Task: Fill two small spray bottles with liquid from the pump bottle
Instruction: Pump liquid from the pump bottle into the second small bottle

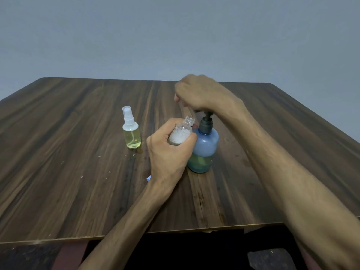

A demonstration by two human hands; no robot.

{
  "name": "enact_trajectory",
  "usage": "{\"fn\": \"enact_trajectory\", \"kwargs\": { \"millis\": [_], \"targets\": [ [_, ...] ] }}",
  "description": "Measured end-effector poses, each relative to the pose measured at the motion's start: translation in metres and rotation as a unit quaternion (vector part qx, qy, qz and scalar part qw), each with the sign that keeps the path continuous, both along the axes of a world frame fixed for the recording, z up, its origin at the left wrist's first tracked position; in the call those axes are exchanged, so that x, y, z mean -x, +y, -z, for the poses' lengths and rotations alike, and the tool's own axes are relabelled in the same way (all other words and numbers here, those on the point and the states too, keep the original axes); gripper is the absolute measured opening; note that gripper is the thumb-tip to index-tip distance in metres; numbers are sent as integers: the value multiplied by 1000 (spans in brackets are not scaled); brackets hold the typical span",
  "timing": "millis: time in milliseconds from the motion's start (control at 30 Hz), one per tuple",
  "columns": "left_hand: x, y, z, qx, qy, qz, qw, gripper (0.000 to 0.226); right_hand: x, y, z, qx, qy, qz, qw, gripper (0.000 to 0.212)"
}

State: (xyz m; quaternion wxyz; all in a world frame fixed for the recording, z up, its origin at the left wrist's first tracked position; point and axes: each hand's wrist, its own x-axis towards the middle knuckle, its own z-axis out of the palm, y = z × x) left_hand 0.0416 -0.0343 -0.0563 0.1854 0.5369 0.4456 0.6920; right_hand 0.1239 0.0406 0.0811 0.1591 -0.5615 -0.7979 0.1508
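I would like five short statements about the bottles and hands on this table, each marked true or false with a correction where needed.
1. The left hand holds a small open bottle without a cap. True.
2. The right hand lies flat on the table. False: it is on top of the pump bottle, at the pump head.
3. The spray bottle standing to the left has its spray top on. True.
4. The pump bottle is full to the neck. False: liquid fills only its lower part.
5. The standing spray bottle is empty. False: it holds yellowish liquid.
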Motion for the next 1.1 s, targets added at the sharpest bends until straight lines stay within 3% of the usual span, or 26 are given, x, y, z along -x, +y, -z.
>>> {"fn": "enact_trajectory", "kwargs": {
  "millis": [300,367,500,600,733,867,1000,1100],
  "targets": [
    [1,3,2,6,-7,4,1000,11,0,4,6,-16,-17,-2,1000,39],
    [1,2,1,8,-1,-2,1000,10,1,4,10,9,-38,-13,999,44],
    [2,1,1,-8,7,5,1000,12,-1,2,4,-27,-10,-5,1000,43],
    [2,1,3,-3,11,2,1000,11,1,1,9,13,-55,-20,998,50],
    [2,0,0,-12,12,7,1000,11,-2,2,2,-15,-8,0,1000,42],
    [2,2,2,-1,13,1,1000,10,0,-2,7,25,-34,-12,999,42],
    [1,2,1,-5,8,5,1000,13,-1,1,0,-20,-10,0,1000,44],
    [2,3,2,3,9,-4,1000,10,-2,1,5,3,-32,-7,999,42]
  ]
}}
